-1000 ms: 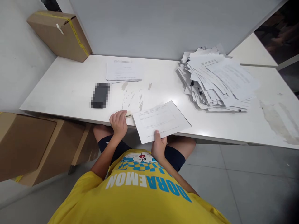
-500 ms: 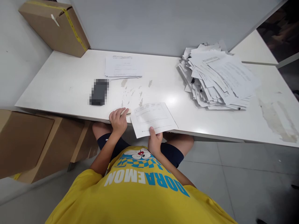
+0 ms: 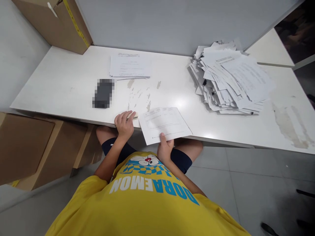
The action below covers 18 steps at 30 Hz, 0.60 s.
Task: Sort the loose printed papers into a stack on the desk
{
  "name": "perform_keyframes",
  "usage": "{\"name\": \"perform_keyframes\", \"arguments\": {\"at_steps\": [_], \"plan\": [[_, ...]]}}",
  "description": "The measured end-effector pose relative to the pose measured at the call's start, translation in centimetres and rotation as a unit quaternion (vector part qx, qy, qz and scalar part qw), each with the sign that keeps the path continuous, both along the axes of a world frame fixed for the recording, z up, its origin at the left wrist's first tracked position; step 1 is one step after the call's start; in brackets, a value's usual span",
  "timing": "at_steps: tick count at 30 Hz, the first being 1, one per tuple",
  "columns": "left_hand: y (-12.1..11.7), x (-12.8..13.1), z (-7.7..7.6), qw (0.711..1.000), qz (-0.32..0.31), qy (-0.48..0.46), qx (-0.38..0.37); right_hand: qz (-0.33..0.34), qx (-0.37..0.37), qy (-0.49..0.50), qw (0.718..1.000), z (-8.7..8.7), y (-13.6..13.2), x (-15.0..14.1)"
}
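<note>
Near the table's front edge, my left hand [image 3: 124, 124] is curled over a small cream-coloured object [image 3: 135, 117]. Only its pale end with a dark line shows past the fingers; the rest is hidden under the palm. My right hand [image 3: 165, 147] grips white printed paper [image 3: 164, 123] at its near edge, thumb on top and fingers underneath. This paper is tilted over the table edge, its left corner close to the cream object. I cannot tell whether the two touch, or how many sheets I hold.
A tall, untidy heap of papers [image 3: 228, 78] stands on the right of the white table [image 3: 172, 85]. A neater paper stack [image 3: 130, 65] lies at the back left, near a pixelated dark rectangular object [image 3: 103, 94]. Cardboard boxes [image 3: 59, 147] stand below left; another box [image 3: 59, 23] leans at the back.
The paper in my right hand has swung a little left and flattened against the table edge. My left index finger has lifted slightly over the cream object. The whole view has shifted a bit.
</note>
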<state>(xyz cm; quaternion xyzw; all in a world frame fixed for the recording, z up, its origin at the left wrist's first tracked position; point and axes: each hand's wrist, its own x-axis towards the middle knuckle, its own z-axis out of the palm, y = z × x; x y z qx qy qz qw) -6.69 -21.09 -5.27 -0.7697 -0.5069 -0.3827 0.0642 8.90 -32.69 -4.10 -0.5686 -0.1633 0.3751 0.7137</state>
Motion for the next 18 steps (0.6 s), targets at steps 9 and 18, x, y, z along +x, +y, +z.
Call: {"name": "perform_keyframes", "arguments": {"at_steps": [9, 18], "plan": [[0.1, -0.1, -0.1, 0.999, -0.002, 0.015, 0.052, -0.003, -0.004, -0.018, 1.000, 0.5, -0.1, -0.2], [0.2, -0.3, -0.4, 1.000, -0.008, -0.005, 0.016, 0.035, -0.024, -0.035, 0.998, 0.6, 0.9, -0.8]]}}
